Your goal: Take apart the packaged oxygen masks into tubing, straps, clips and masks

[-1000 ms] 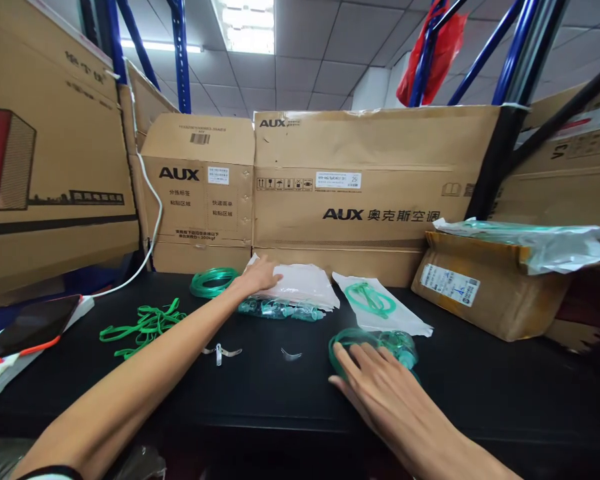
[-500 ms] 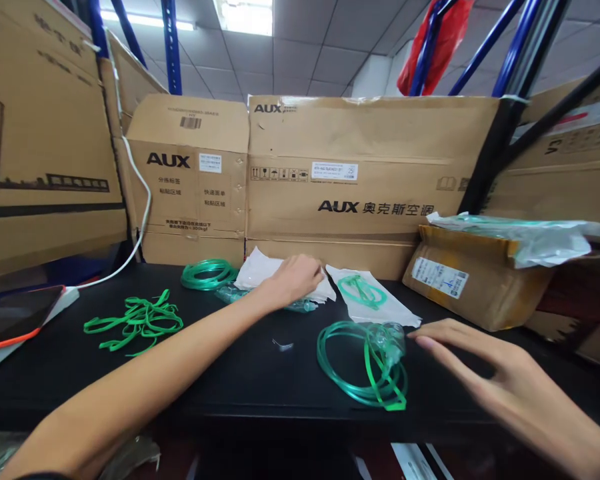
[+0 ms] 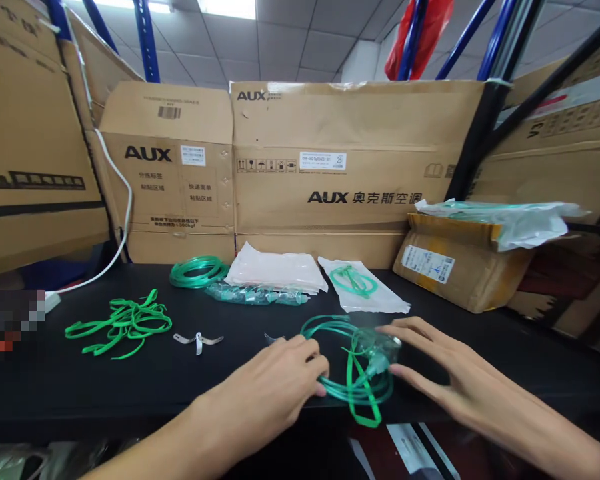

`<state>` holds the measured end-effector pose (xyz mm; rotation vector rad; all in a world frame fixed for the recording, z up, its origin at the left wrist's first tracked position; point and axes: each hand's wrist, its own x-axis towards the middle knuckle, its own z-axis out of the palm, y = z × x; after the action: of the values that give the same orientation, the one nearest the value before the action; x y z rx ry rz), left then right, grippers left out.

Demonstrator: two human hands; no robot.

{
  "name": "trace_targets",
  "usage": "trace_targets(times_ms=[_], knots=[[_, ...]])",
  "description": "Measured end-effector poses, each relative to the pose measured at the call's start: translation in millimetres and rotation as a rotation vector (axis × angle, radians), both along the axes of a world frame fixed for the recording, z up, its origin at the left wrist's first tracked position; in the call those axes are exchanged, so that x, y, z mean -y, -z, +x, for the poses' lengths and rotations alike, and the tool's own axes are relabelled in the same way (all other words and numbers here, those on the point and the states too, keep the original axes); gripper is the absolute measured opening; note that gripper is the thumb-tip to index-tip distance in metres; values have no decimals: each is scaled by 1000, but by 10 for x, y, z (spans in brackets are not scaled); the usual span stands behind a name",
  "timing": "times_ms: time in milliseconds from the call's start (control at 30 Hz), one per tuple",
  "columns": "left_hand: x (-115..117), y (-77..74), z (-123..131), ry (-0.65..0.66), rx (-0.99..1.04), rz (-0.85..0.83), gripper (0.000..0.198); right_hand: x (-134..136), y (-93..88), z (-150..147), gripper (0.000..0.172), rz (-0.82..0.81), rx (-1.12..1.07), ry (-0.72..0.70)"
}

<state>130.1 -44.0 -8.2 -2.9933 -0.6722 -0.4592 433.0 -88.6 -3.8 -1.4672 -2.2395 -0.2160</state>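
Observation:
Near the black table's front edge lies a coil of green tubing (image 3: 330, 389) with a clear green mask (image 3: 377, 350) and a bright green strap (image 3: 364, 417) on it. My left hand (image 3: 285, 373) is at the coil's left side, fingers curled round the tubing. At the mask's right side is my right hand (image 3: 425, 353), thumb and fingers spread apart around its edge. Behind them are a stack of white packets (image 3: 277, 267), a row of clear green pieces (image 3: 255, 293) and a flat packet (image 3: 395, 300) holding green tubing.
Green straps (image 3: 130, 323) lie at the left, beside small metal strips (image 3: 199, 341). Another green tubing coil (image 3: 199, 272) is at the back. Large cardboard boxes (image 3: 350, 120) line the rear. A smaller box (image 3: 465, 267) with plastic packets on top stands at the right.
My left hand has come back from the white packets to the coil and closed on its tubing. My right hand has moved onto the mask's edge. The metal strips at left now show.

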Motion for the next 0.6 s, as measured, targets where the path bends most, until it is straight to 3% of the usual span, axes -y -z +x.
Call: trace_targets(times_ms=[100, 167, 333, 467, 600], knots=[[55, -68, -103, -61, 77, -32, 15, 219, -13, -140, 39, 108, 75, -50], [123, -49, -35, -65, 135, -58, 24, 303, 12, -202, 37, 177, 128, -83], [230, 227, 342, -27, 158, 40, 52, 289, 123, -229, 38, 247, 251, -154], [207, 431, 449, -106, 208, 176, 55, 242, 169, -233, 40, 283, 308, -155], [162, 377, 438, -132, 162, 169, 47, 208, 183, -251, 40, 307, 309, -146]])
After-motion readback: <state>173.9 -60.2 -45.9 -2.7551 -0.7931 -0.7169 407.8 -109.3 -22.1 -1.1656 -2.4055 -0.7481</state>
